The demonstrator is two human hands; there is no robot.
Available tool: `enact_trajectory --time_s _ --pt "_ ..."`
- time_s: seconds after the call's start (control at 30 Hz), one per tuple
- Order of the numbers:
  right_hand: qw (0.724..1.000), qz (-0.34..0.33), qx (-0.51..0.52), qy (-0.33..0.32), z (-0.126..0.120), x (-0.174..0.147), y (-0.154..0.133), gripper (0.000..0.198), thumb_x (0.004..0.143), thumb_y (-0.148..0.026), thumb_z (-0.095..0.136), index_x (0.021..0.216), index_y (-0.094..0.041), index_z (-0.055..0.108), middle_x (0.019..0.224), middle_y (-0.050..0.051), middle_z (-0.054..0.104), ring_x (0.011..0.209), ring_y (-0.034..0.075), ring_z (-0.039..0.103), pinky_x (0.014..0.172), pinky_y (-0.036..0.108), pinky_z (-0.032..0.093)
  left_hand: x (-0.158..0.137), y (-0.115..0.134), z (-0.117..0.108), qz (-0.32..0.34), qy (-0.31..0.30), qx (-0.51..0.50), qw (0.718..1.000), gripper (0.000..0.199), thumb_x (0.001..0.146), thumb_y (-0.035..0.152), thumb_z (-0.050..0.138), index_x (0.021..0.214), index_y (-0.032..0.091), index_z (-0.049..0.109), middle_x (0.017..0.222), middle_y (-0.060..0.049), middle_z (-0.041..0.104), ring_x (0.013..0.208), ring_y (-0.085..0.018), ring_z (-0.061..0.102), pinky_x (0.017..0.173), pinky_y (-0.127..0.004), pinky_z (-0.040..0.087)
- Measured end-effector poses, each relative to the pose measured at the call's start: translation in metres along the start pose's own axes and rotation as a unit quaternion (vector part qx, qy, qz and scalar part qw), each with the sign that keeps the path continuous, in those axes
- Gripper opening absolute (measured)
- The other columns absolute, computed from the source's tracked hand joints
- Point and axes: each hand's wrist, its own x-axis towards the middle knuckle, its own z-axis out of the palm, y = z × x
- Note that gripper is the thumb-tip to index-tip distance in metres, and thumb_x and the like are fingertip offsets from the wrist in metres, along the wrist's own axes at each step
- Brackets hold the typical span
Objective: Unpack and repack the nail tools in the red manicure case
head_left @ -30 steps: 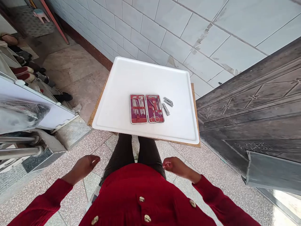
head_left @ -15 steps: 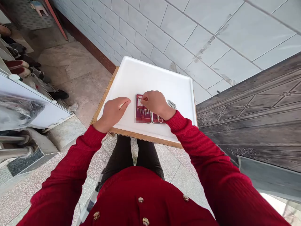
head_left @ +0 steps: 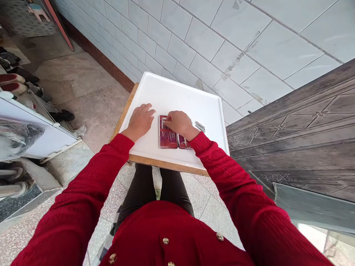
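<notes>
On the white tray [head_left: 172, 88] lies an opened manicure set case [head_left: 168, 145] with a red lining. Several slim metal tools [head_left: 168, 133] stand in a row under a strap in its left half. Small scissors [head_left: 184, 144] show in the right half, which my forearm partly covers. My right hand [head_left: 179, 122] is closed over the upper ends of the tools, its fingertips pinched; whatever they grip is hidden. To the left of the case my left hand [head_left: 141, 121] is open, fingers spread low over the tray, holding nothing. A silver nail clipper [head_left: 200, 126] lies right of my right hand.
The tray sits on a wooden-edged table [head_left: 166, 164]. A tiled wall [head_left: 177, 40] runs behind it, and a dark carved panel [head_left: 291, 125] stands on the right. Shoes [head_left: 12, 83] fill a rack at the left.
My left hand has moved up and its fingers have spread from a closer pose. My right hand stays over the tools, with its fingertips slightly shifted. The view has shifted a little.
</notes>
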Motion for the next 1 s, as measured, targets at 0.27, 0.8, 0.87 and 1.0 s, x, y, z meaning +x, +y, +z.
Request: enact_trajectory --time_s 0.27,0.8,0.87,1.0 --pt "0.972 0.045 0.126 0.192 0.022 -0.044 0.1 0.025 0.092 -0.022 0.058 0.111 -0.018 0.072 0.117 0.012 0.072 0.103 0.025 0.067 0.09 0.038 0.052 -0.068 -0.036 -0.027 -0.154 0.007 0.015 0.988 0.048 0.103 0.023 0.036 0.143 0.016 0.062 0.163 -0.013 0.052 0.143 -0.034 0.055 0.118 -0.053 0.048" --pt "0.96 0.189 0.042 0.203 0.059 -0.097 0.194 0.039 0.095 -0.023 0.046 0.122 -0.017 0.073 0.135 0.021 0.064 0.124 0.037 0.05 0.096 0.051 0.05 -0.124 -0.037 -0.033 -0.162 0.055 -0.026 0.985 0.05 0.096 0.024 0.042 0.137 0.024 0.07 0.153 -0.01 0.063 0.139 -0.034 0.062 0.117 -0.054 0.052" --pt "0.961 0.192 0.03 0.198 0.058 -0.099 0.191 0.041 0.097 -0.023 0.043 0.125 -0.016 0.071 0.135 0.021 0.065 0.125 0.037 0.049 0.094 0.051 0.05 -0.127 -0.037 -0.039 -0.169 0.036 -0.001 0.985 0.049 0.095 0.024 0.043 0.136 0.024 0.071 0.153 -0.011 0.063 0.138 -0.036 0.062 0.115 -0.056 0.053" --pt "0.965 0.202 0.012 0.168 0.047 -0.102 0.185 0.039 0.095 -0.022 0.046 0.124 -0.015 0.071 0.136 0.02 0.066 0.127 0.037 0.051 0.096 0.05 0.047 -0.109 -0.034 -0.058 -0.136 0.01 0.056 0.989 0.046 0.098 0.025 0.04 0.132 0.018 0.07 0.148 -0.015 0.065 0.139 -0.035 0.06 0.12 -0.055 0.046"
